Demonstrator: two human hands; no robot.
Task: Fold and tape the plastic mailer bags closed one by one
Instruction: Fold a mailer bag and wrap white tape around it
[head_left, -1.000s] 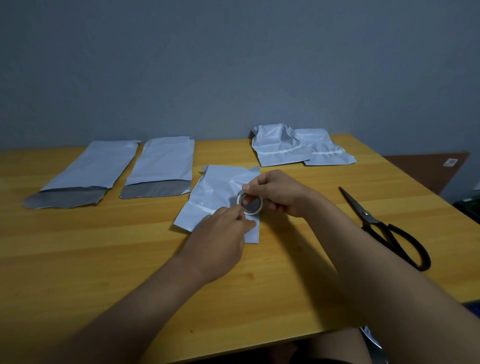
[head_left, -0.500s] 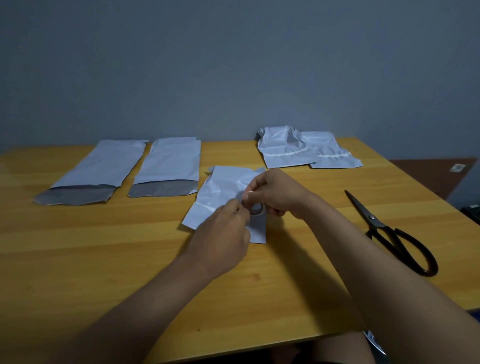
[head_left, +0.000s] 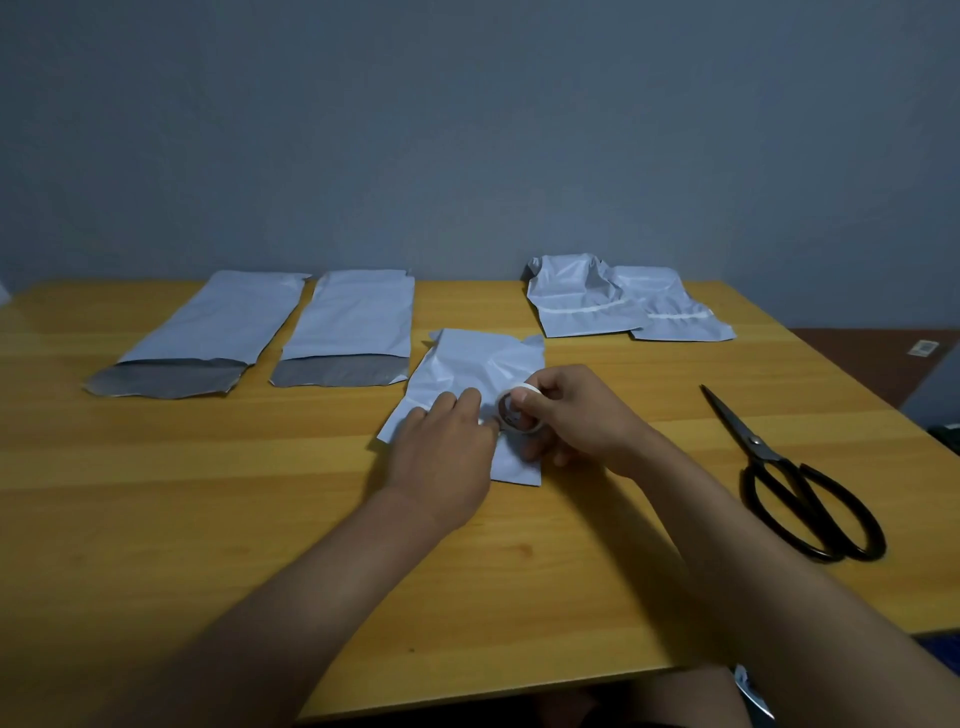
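Observation:
A folded white mailer bag (head_left: 467, 369) lies crumpled at the table's middle. My right hand (head_left: 576, 415) grips a small white tape roll (head_left: 519, 414) just above the bag's right part. My left hand (head_left: 441, 452) rests fingers-down on the bag, its thumb tip touching the roll's left edge. Any pulled tape strip is too small to make out. Two flat mailers with grey open flaps, one (head_left: 218, 332) and another (head_left: 353, 327), lie at the back left. Two folded, taped mailers, one (head_left: 576, 304) and a second (head_left: 675, 314), overlap at the back right.
Black scissors (head_left: 795, 478) lie shut on the wooden table (head_left: 156, 493) to the right of my right forearm, blades pointing away. A grey wall stands behind the table. The table's right corner edge falls off near the scissors.
Both hands have come down from a slight lift onto the bag. My left hand has shifted left off the roll and now lies on the mailer. The roll stays in my right hand.

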